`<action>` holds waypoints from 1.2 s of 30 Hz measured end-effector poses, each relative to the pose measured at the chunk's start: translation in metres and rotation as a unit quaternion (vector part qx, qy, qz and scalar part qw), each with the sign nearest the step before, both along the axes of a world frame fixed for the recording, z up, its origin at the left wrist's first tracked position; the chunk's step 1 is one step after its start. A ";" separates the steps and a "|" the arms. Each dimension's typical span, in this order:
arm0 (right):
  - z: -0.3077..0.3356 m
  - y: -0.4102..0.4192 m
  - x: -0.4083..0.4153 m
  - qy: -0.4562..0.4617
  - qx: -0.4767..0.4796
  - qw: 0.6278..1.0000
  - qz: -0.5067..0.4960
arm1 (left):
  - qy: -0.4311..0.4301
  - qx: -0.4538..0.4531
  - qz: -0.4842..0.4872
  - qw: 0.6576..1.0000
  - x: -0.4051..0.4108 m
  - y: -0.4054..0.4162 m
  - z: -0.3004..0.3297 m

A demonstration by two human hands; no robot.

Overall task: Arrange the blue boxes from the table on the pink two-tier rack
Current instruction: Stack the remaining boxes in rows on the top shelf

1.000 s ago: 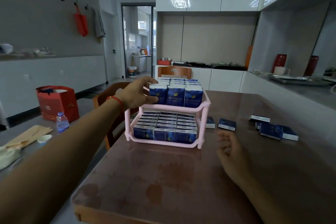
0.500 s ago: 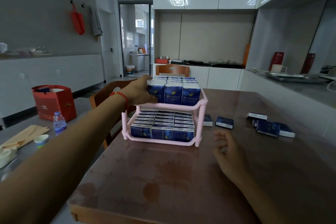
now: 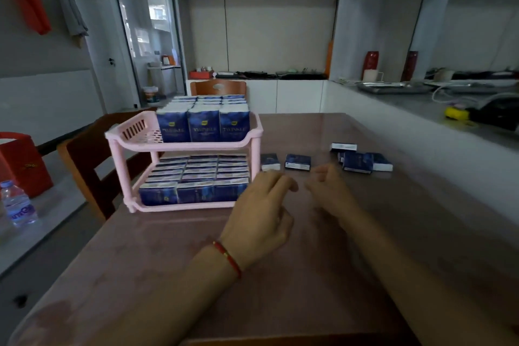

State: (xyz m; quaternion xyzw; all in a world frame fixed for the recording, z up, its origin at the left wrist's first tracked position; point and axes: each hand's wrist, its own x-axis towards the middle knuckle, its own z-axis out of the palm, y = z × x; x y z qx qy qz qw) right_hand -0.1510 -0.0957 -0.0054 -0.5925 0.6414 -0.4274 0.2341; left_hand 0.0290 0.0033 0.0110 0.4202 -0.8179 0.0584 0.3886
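- Both hands, left (image 3: 259, 212) and right (image 3: 327, 194), hover empty, fingers loosely curled, above the worktop (image 3: 280, 275).
- Blue boxes (image 3: 297, 162) lie loose beside the filled pink rack (image 3: 184, 146).

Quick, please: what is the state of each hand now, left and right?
Left hand: open, fingers relaxed, holding nothing.
Right hand: open, fingers loosely curled, holding nothing.

A pink plastic two-tier rack (image 3: 254, 143) stands on the glossy brown bench (image 3: 365, 261), both tiers packed with dark blue boxes (image 3: 203, 128). At three o'clock from it, loose blue boxes (image 3: 297, 162) lie flat. Both hands, left (image 3: 259, 215) and right (image 3: 330, 194), hover empty, fingers (image 3: 283, 181) loosely curled.
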 end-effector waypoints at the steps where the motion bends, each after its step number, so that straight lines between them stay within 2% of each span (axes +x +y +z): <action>1: 0.005 -0.009 -0.014 0.039 -0.003 0.999 -0.014 | -0.004 0.028 -0.004 1.000 -0.012 -0.011 -0.006; 4: 0.011 -0.038 -0.065 0.171 -0.029 0.982 -0.080 | 0.005 0.111 -0.009 0.994 -0.043 -0.041 -0.016; 6: 0.008 -0.054 -0.099 0.246 -0.041 0.962 -0.110 | 0.015 0.129 -0.001 0.992 -0.053 -0.053 -0.024; 10: -0.002 -0.076 -0.133 0.386 -0.021 0.917 -0.100 | 0.005 0.135 0.001 0.991 -0.052 -0.061 -0.037; 13: -0.013 -0.085 -0.141 0.422 -0.048 0.903 -0.072 | 0.025 0.139 -0.014 0.990 -0.049 -0.065 -0.039; 18: -0.028 -0.091 -0.144 0.388 -0.107 0.914 -0.057 | 0.077 0.181 -0.017 0.980 -0.052 -0.070 -0.037; 21: -0.016 -0.075 -0.133 0.213 -0.129 0.965 0.083 | 0.151 0.206 -0.009 0.967 -0.051 -0.069 -0.034; 22: -0.008 -0.066 -0.126 0.163 -0.128 0.967 0.145 | 0.189 0.219 -0.005 0.957 -0.051 -0.069 -0.033; 24: 0.008 -0.046 -0.109 0.104 -0.076 0.954 0.270 | 0.272 0.272 -0.011 0.923 -0.049 -0.068 -0.030; 26: 0.023 -0.026 -0.087 0.081 0.001 0.924 0.374 | 0.327 0.319 -0.033 0.889 -0.047 -0.068 -0.027; 29: 0.030 -0.016 -0.069 0.078 0.052 0.894 0.439 | 0.317 0.336 -0.051 0.885 -0.044 -0.070 -0.027; 31: 0.024 -0.024 -0.074 0.072 0.024 0.917 0.392 | 0.336 0.333 -0.051 0.880 -0.042 -0.072 -0.030; 33: 0.012 -0.041 -0.096 0.089 -0.061 0.970 0.217 | 0.349 0.313 -0.039 0.883 -0.039 -0.074 -0.031; 34: 0.005 -0.052 -0.112 0.133 -0.094 0.981 0.106 | 0.346 0.305 -0.035 0.887 -0.039 -0.073 -0.032; 35: -0.001 -0.063 -0.129 0.189 -0.100 0.977 0.017 | 0.340 0.298 -0.036 0.891 -0.039 -0.073 -0.032; 36: -0.006 -0.071 -0.144 0.239 -0.065 0.968 -0.041 | 0.332 0.293 -0.036 0.896 -0.040 -0.072 -0.033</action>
